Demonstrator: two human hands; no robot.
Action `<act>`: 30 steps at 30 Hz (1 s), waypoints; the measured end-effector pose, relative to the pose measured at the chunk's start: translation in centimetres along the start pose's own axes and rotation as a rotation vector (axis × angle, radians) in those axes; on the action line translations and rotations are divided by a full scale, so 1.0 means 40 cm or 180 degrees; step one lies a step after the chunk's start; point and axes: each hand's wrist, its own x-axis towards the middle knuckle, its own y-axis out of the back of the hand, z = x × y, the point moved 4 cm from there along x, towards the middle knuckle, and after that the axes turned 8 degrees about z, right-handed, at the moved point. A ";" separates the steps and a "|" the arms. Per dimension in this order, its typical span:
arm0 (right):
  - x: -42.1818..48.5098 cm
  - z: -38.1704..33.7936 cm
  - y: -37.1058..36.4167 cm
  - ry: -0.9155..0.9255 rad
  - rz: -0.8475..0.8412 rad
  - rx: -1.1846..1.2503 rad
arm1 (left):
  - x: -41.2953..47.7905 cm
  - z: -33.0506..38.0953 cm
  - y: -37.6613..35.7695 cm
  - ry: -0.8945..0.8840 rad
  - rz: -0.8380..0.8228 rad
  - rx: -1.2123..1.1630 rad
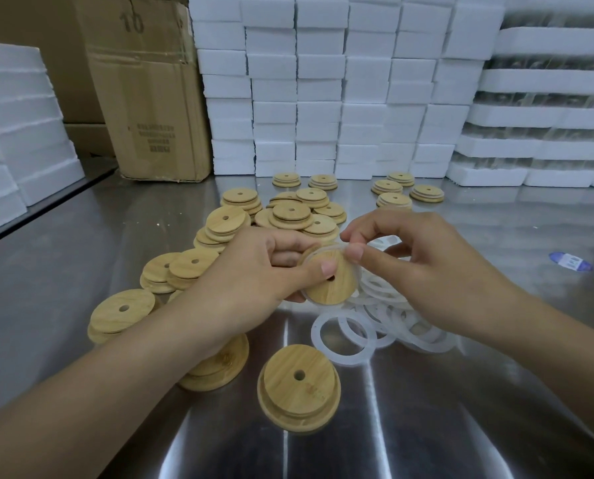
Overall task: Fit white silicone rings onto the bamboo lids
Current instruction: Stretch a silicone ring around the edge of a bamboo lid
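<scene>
tabletop (426, 426) of bare steel lies open at 6 and 3 o'clock, its left edge at 9. one bamboo lid (299, 388) sits alone nearest. at centre, left hand (250, 274) grips a tilted second lid (330, 285); right hand (437, 271) pinches a white silicone ring (324, 249) at its top rim. loose rings (347, 335) heap at 4 o'clock, too overlapped to count. lid pile (288, 216) crowds 9 to 12; four separate lids (394, 201) at 1. foam blocks (323, 98) wall the far edge.
</scene>
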 end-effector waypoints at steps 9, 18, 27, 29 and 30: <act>0.007 -0.002 0.018 -0.0090 -0.0086 0.0185 | 0.006 0.004 0.006 -0.0037 -0.0206 0.0134; 0.009 -0.009 0.032 -0.0160 -0.0518 -0.0065 | 0.008 0.007 0.016 0.0007 -0.0376 0.0253; 0.009 -0.004 0.037 -0.0072 -0.0514 -0.0368 | 0.006 0.004 0.008 -0.0033 -0.0417 0.0197; 0.010 -0.003 0.040 0.0037 -0.0550 -0.0534 | 0.007 0.003 0.007 -0.0039 -0.0448 0.0190; 0.011 -0.003 0.040 0.0075 -0.0575 -0.0591 | 0.008 0.001 0.007 -0.0051 -0.0461 0.0211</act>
